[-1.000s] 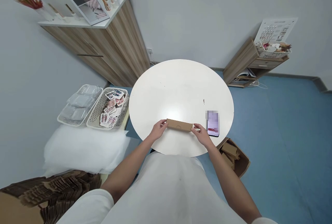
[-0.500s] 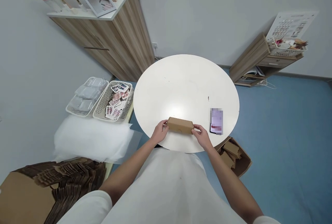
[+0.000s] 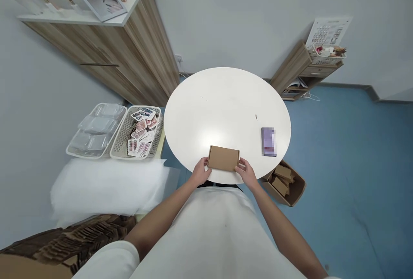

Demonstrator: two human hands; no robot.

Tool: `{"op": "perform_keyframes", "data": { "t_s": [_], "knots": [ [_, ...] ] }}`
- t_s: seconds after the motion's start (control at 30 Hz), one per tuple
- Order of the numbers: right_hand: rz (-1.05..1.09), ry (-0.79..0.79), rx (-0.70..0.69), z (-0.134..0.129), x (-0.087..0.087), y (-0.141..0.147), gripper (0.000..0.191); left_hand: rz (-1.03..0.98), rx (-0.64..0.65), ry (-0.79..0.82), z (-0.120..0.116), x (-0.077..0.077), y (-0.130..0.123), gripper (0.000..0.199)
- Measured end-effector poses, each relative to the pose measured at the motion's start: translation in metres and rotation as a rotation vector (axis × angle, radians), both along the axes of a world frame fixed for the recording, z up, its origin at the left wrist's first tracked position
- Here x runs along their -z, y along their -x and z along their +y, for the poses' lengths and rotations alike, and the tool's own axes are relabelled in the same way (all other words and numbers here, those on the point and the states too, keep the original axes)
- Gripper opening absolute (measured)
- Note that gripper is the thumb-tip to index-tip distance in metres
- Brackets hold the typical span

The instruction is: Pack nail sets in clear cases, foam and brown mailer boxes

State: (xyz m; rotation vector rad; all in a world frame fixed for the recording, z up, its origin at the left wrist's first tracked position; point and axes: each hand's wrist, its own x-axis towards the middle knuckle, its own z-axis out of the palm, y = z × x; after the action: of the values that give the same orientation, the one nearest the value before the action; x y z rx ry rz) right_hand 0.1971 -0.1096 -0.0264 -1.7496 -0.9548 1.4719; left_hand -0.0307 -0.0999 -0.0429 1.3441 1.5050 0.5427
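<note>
A closed brown cardboard box (image 3: 223,158) is at the near edge of the round white table (image 3: 226,98), its broad face toward me. My left hand (image 3: 200,171) grips its left end, thumb at the near corner and fingers behind the side. At the right end, my right hand (image 3: 245,171) holds it in the same way. Whether the box rests on the table or is slightly raised, I cannot tell. To the right of it lies a phone (image 3: 268,142) with a blurred purple screen.
On the left stand a white basket of nail-set cards (image 3: 123,141) and another with clear plastic packs (image 3: 72,143). White sheets (image 3: 106,188) and stacked flat cardboard (image 3: 80,240) lie nearer. An open carton (image 3: 298,190) with small boxes sits on the floor at right.
The box has tipped so that its broad top face shows instead of its narrow front side. Both hands keep hold of its ends. The view has shifted a little.
</note>
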Motion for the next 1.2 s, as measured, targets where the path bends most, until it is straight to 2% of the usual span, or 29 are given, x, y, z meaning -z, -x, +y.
{"op": "perform_keyframes", "data": {
  "t_s": [0.1, 0.23, 0.4, 0.53, 0.63, 0.7, 0.87, 0.93, 1.03, 1.2],
  "knots": [
    [-0.089, 0.008, 0.028, 0.001, -0.003, 0.0, 0.063, 0.029, -0.011, 0.013, 0.002, 0.006, 0.003, 0.048],
    [-0.151, 0.075, 0.053, 0.006, -0.012, 0.004, 0.066, 0.025, -0.024, 0.026, 0.01, 0.005, 0.0, 0.056],
    [-0.025, 0.062, 0.094, 0.008, -0.017, 0.02, 0.062, -0.018, -0.028, 0.067, 0.022, -0.001, -0.004, 0.059],
    [0.056, -0.017, 0.123, -0.005, -0.01, 0.031, 0.054, -0.01, -0.035, 0.071, 0.023, -0.002, -0.005, 0.059],
    [0.064, 0.005, 0.159, -0.019, -0.002, 0.028, 0.06, 0.045, -0.063, 0.115, 0.02, -0.001, -0.006, 0.061],
    [0.04, 0.048, 0.179, -0.026, 0.002, 0.022, 0.065, 0.071, -0.038, 0.136, 0.018, -0.001, -0.007, 0.058],
    [0.047, 0.079, 0.087, -0.031, 0.006, 0.003, 0.066, 0.104, 0.049, 0.097, 0.016, -0.003, -0.016, 0.056],
    [0.063, 0.07, 0.083, -0.031, 0.008, -0.006, 0.064, 0.111, 0.069, 0.094, 0.017, -0.005, -0.024, 0.058],
    [0.083, 0.042, 0.156, -0.038, 0.011, -0.026, 0.065, 0.086, 0.112, 0.114, 0.02, -0.01, -0.047, 0.061],
    [0.056, -0.019, 0.344, -0.066, 0.013, -0.085, 0.069, 0.047, 0.227, 0.139, 0.021, -0.021, -0.115, 0.059]
  ]
}}
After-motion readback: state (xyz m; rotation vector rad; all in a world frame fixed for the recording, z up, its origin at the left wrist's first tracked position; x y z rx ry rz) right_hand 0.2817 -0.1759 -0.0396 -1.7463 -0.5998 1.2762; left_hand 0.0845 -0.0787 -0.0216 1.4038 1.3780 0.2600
